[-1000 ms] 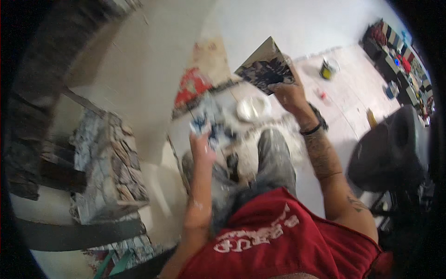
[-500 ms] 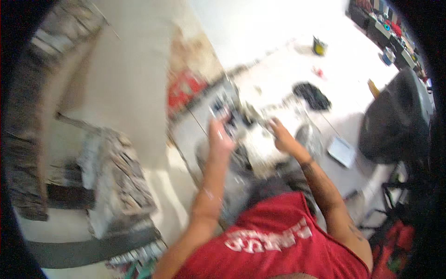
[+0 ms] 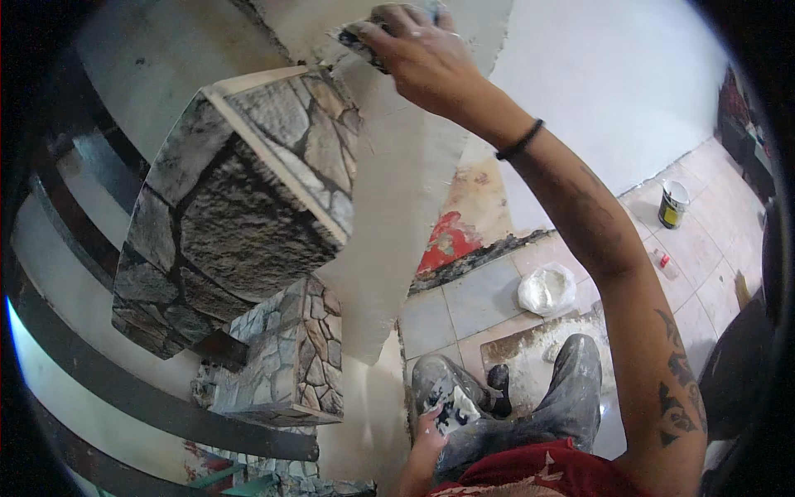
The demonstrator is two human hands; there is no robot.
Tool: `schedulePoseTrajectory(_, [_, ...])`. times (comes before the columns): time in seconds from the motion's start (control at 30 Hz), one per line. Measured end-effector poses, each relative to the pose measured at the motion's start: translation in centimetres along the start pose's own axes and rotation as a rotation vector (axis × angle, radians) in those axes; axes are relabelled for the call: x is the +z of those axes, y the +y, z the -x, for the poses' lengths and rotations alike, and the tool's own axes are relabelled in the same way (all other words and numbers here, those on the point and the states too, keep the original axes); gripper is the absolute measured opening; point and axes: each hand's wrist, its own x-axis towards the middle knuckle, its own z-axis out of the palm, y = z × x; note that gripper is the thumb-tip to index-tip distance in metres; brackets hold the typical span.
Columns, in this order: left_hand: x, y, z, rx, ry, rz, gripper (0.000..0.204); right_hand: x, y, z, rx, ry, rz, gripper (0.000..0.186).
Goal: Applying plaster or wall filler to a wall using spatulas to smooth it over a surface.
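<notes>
My right hand (image 3: 422, 51) is raised high at the wall, its fingers closed on a putty-smeared scraper (image 3: 364, 43) with a dark, flat body. That tool is at the top of a band of smooth grey-beige plaster (image 3: 385, 215). Low down by my left knee, my left hand (image 3: 429, 432) grips a dark flat plate (image 3: 454, 411) with white putty on it. The exact kind of this plate cannot be made out. Part of the fingers under it is hidden.
Stone-patterned blocks (image 3: 257, 207) jut from the wall at left, beside curved dark bars (image 3: 166, 410). A bag of white putty (image 3: 546, 290) and a smeared board (image 3: 530, 364) lie on the tiles. Farther off stands a bucket (image 3: 673, 205). Red paint (image 3: 451, 240) shows low on the wall.
Both hands were low over the floor before. My right hand has risen to the wall with the scraper, while my left hand has drawn back near my knee. The view has swung left.
</notes>
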Motion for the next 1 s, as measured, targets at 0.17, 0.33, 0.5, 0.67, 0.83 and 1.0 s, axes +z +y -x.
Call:
schedulePoseTrajectory(0.17, [-0.3,0.0,1.5,0.015,0.163,0.002,0.024,5.0,0.1,-0.9,-0.123,0.12,0.338,0.03])
schedulePoseTrajectory(0.33, [0.7,0.2,2.0,0.027,0.017,-0.054,0.027,7.6,1.2,1.8,-0.159,0.123,0.509,0.039])
schedulePoseTrajectory(0.5, [3.5,1.2,1.6,0.028,0.312,-0.057,0.033,8.5,1.2,4.8,-0.113,0.05,0.441,0.04])
schedulePoseTrajectory(0.67, [3.3,1.2,1.3,0.041,0.145,-0.026,0.035,8.2,0.3,7.9,-0.093,0.016,0.362,0.043])
schedulePoseTrajectory(0.83, [2.1,-0.2,-0.4,0.056,0.029,-0.008,0.035,7.8,0.0,11.4,-0.077,-0.137,0.318,0.043])
schedulePoseTrajectory(1.0, [1.7,-0.2,-0.9,0.014,0.038,0.035,0.035,5.8,-1.5,14.1,-0.01,-0.247,0.223,0.036])
